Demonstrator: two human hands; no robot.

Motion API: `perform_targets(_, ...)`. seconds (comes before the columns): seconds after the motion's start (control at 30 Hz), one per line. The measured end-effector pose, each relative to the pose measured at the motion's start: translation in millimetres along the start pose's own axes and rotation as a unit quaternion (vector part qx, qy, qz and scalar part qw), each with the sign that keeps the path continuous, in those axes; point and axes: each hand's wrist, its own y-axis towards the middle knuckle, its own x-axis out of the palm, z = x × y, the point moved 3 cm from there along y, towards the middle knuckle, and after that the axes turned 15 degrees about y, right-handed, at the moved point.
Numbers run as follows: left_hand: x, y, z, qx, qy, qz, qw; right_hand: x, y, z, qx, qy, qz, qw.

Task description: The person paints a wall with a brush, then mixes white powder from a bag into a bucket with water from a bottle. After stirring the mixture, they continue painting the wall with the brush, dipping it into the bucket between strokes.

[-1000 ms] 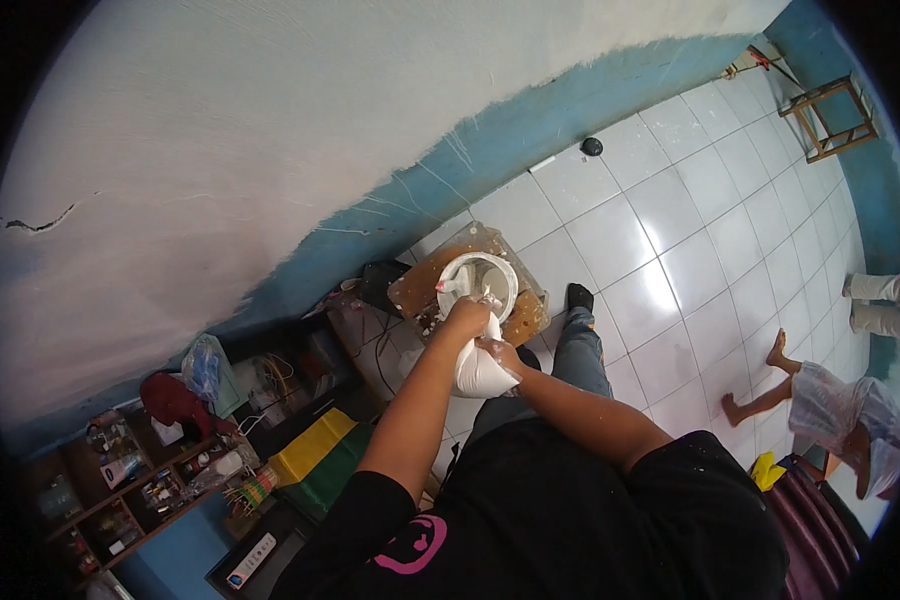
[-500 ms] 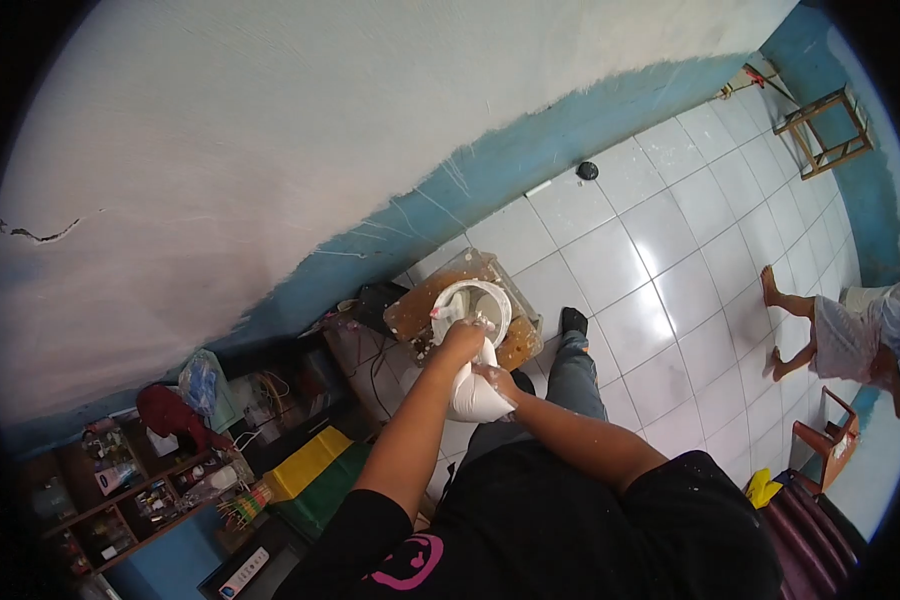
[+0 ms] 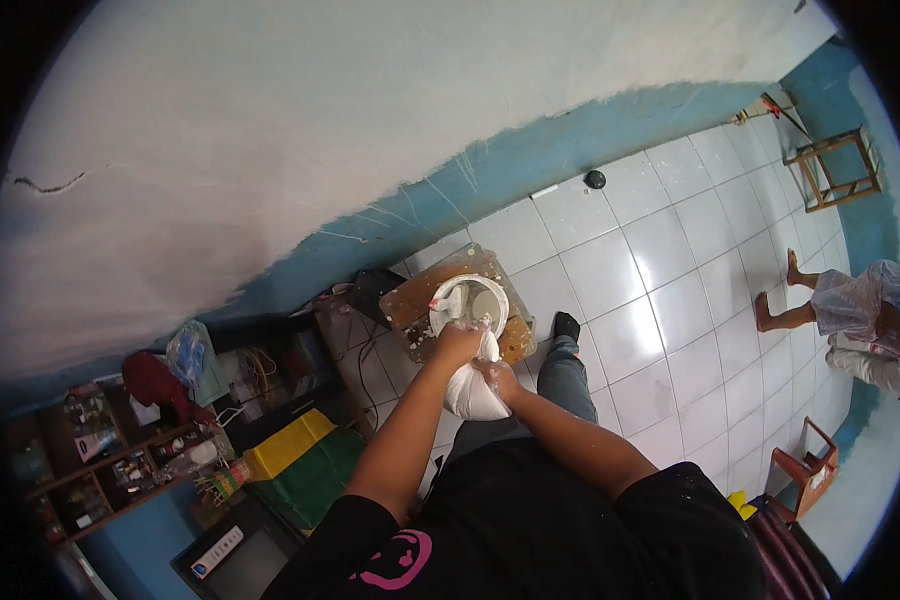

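Note:
A white plastic bag (image 3: 473,397), bulging at its lower end, hangs between my hands in front of my body. My left hand (image 3: 458,342) is closed around its gathered upper part, close to the near rim of the bucket. Just below and to the right, my right hand (image 3: 498,380) is wrapped around the side of the bag. The white bucket (image 3: 504,312) is round and open, with a pale tool with a red tip lying inside. It stands on a brown, paint-spattered stool or small table (image 3: 410,305). The bag's mouth is hidden by my hands.
Left stand shelves (image 3: 120,440) crowded with small items and a green and yellow cloth (image 3: 315,465). A blue wall (image 3: 410,225) with white coating runs behind. Right are a wooden stool frame (image 3: 835,170), a red chair (image 3: 805,470) and another person's legs (image 3: 795,310).
My hands keep their hold on the bag by the bucket. The view has shifted slightly, and the other person at the right has changed the position of their legs.

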Motion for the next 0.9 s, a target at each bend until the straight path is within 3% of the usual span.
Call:
perform_targets(0.07, -9, -19, 9, 0.034, -0.006, 0.024, 0.999, 7, -13, -17, -0.036, -0.057, -0.037, 0.997)
perform_targets(0.13, -8, -20, 5, 0.028, -0.015, 0.049, 0.998, -16, 6, 15, -0.083, -0.120, -0.044, 0.988)
perform_targets(0.2, -3, -17, -3, 0.020, -0.018, 0.059, 0.998, -16, 5, 18, -0.067, -0.101, -0.028, 0.992)
perform_targets(0.27, 3, -8, -10, 0.014, -0.015, 0.054, 0.998, 14, -17, -21, 0.013, 0.000, 0.015, 1.000)
perform_targets(0.47, 40, 36, -42, 0.020, -0.148, 0.038, 0.988, 19, -18, -19, 0.111, 0.185, 0.046, 0.975)
perform_targets(0.6, 26, 14, -12, -0.019, -0.303, -0.016, 0.953, 5, -10, -2, 0.109, 0.168, 0.046, 0.979)
perform_targets(0.67, 18, 8, -3, -0.029, -0.298, -0.012, 0.954, 17, -20, -28, 0.027, -0.062, 0.023, 0.997)
perform_targets(0.73, 13, 4, 1, -0.041, -0.286, -0.012, 0.957, 16, -21, -31, 0.008, -0.164, 0.012, 0.986)
perform_targets(0.8, 9, 2, 4, -0.053, -0.265, -0.016, 0.963, 10, -14, -22, 0.050, -0.136, 0.014, 0.989)
perform_targets(0.9, 8, 2, 5, -0.046, -0.243, 0.012, 0.969, -18, 4, 16, -0.045, -0.161, -0.026, 0.986)
